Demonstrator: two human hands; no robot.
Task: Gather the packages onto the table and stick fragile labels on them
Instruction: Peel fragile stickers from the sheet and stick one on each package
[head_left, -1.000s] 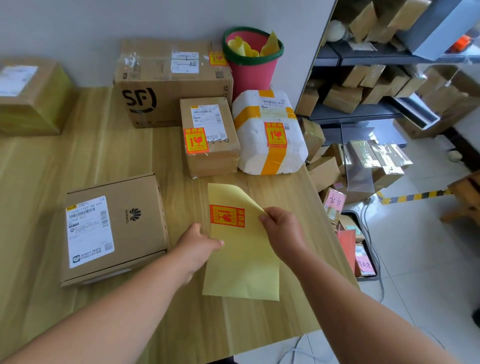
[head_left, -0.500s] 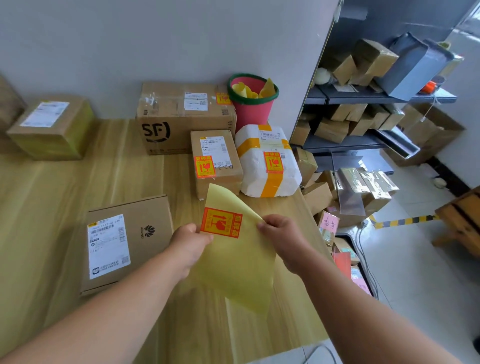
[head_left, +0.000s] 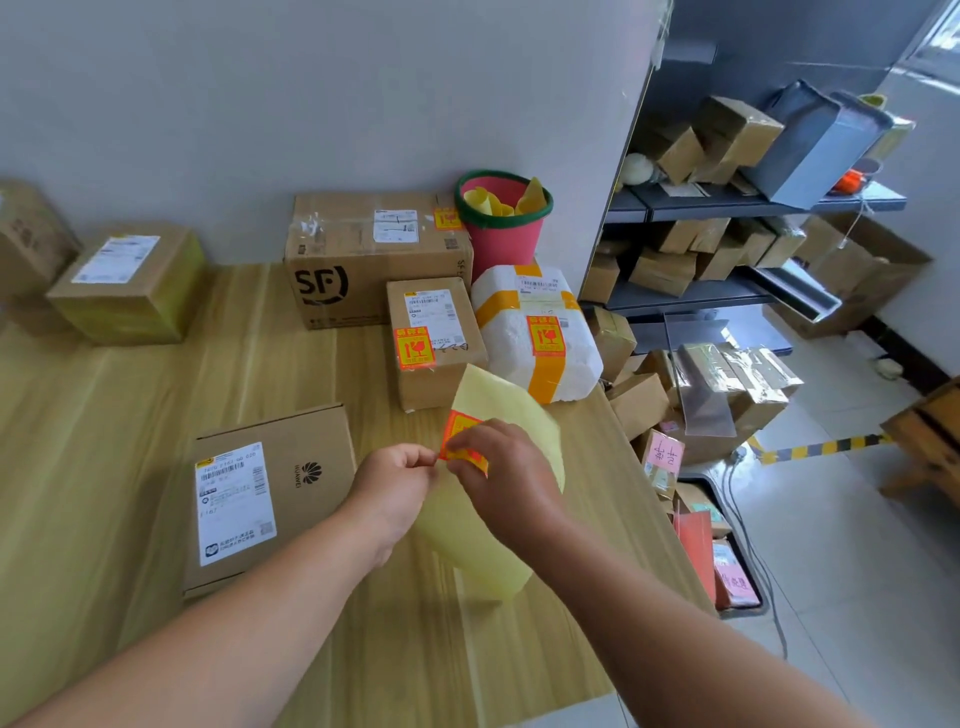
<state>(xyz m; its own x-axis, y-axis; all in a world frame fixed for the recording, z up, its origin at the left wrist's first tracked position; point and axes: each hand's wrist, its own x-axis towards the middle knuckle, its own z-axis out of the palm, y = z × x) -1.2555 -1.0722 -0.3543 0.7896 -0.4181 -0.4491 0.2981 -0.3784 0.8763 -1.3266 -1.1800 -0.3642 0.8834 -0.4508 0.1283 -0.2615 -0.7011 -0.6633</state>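
Note:
Above the wooden table (head_left: 130, 426) I hold a yellow backing sheet (head_left: 498, 410). My left hand (head_left: 397, 480) pinches its left edge. My right hand (head_left: 501, 473) pinches the orange fragile label (head_left: 460, 441), which curls up off the sheet. A flat Huawei box (head_left: 291, 467) with a white shipping label lies just left of my hands and carries no fragile label. Behind stand a small brown box (head_left: 434, 343), a white foam parcel (head_left: 535, 332) and a big SF carton (head_left: 374, 254), each bearing an orange label.
A red bucket (head_left: 506, 228) with used backing sheets stands by the wall. Two more brown boxes (head_left: 127, 280) sit at the far left of the table. Right of the table's edge, shelves (head_left: 727, 202) and the floor hold several parcels, plus a cable.
The sheet has been lifted off the table. My right hand moved left from the sheet's right edge onto the label and is peeling it up; the view tilted up.

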